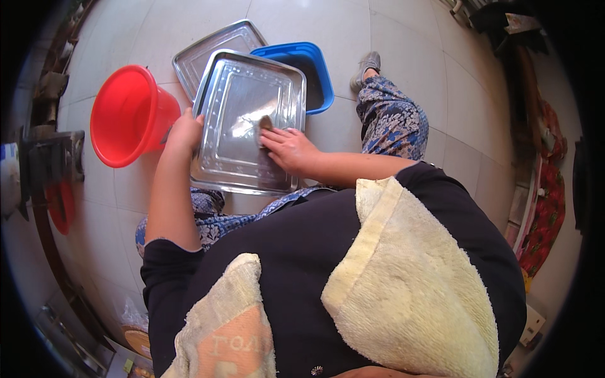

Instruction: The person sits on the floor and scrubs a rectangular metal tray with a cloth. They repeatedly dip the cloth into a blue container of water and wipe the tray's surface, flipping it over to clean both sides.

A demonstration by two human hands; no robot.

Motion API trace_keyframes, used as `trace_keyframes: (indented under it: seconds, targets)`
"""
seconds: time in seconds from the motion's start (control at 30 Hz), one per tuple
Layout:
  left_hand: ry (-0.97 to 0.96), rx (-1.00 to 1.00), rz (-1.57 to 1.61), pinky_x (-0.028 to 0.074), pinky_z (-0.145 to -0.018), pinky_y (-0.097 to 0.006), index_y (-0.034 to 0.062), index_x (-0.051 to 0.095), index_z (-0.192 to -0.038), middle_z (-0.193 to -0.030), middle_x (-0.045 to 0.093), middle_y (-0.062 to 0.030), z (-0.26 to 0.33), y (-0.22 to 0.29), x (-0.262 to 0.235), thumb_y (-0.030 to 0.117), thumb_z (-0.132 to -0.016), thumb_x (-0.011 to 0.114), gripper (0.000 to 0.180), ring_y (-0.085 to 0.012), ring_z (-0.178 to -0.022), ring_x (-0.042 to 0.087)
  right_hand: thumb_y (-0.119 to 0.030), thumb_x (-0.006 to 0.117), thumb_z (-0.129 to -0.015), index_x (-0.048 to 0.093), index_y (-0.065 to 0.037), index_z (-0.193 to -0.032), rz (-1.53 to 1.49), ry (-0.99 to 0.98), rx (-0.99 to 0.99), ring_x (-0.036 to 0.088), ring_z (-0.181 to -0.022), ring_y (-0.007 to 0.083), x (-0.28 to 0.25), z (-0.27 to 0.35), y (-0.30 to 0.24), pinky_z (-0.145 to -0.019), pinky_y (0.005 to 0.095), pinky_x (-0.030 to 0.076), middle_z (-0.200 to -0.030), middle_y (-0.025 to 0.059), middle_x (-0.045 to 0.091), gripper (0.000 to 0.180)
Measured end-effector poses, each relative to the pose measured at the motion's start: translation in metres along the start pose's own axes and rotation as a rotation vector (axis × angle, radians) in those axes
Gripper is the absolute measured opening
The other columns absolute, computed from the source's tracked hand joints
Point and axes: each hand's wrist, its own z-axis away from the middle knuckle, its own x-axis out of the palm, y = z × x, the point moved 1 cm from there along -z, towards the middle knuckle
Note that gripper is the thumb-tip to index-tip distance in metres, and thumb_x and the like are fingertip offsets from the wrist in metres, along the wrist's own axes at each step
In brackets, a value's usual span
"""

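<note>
A shiny rectangular metal tray [217,148] lies tilted in front of me, its raised rim and embossed pattern catching the light. My left hand [186,131] grips its left edge, fingers partly hidden by the rim. On the tray's wet-looking surface, right of its middle, my right hand [291,150] presses a small brown pad [266,121], probably a scrubber, under its fingertips; most of the pad is covered. Behind the tray a blue plastic tub [326,82] with dark contents is partly hidden. A second metal tray [195,61] lies flat on the floor beyond, overlapped by the first.
A red plastic bucket [135,116] stands at the left, close to my left forearm. Pale tiles [416,38] cover the floor. My shoe [367,68] rests right of the tub. A cream towel [409,283] hangs over my shoulders. Dark shelving [53,157] lines the left side.
</note>
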Motion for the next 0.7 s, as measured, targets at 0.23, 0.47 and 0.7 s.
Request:
trace_keyframes:
  seconds: [0.23,0.47,0.7]
  targets:
    - [-0.003,-0.017,-0.042,0.045,-0.087,-0.048,-0.0011,0.048,-0.112,-0.104,0.060,-0.0303,0.029,0.024,-0.004,0.028,-0.092,0.050,0.035,-0.0441,-0.100,0.058,-0.026,0.045,-0.092,0.049,-0.019,-0.128,-0.004,0.001,0.276,0.044,-0.125,0.0246,-0.012,-0.164,0.002,-0.095,0.0562,0.035,-0.142,0.0007,0.042,0.037]
    - [-0.035,-0.031,-0.024,0.045,-0.085,-0.048,0.0010,0.047,-0.118,-0.104,0.061,-0.0281,0.038,0.021,0.003,0.029,-0.093,0.048,0.037,-0.0437,-0.100,0.057,-0.028,0.046,-0.092,0.051,-0.022,-0.130,0.161,0.143,0.415,0.049,-0.119,0.0231,0.007,-0.167,0.064,-0.091,0.0481,0.040,-0.141,-0.0024,0.046,0.039]
    - [0.035,-0.017,0.077,0.045,-0.088,-0.044,0.0040,0.045,-0.127,-0.109,0.060,-0.0267,0.036,0.025,0.004,0.019,-0.089,0.053,0.042,-0.0414,-0.102,0.058,-0.020,0.046,-0.088,0.054,-0.017,-0.128,0.131,-0.081,0.479,0.050,-0.117,0.0220,-0.008,-0.068,0.064,-0.092,0.0491,0.039,-0.140,0.0012,0.046,0.041]
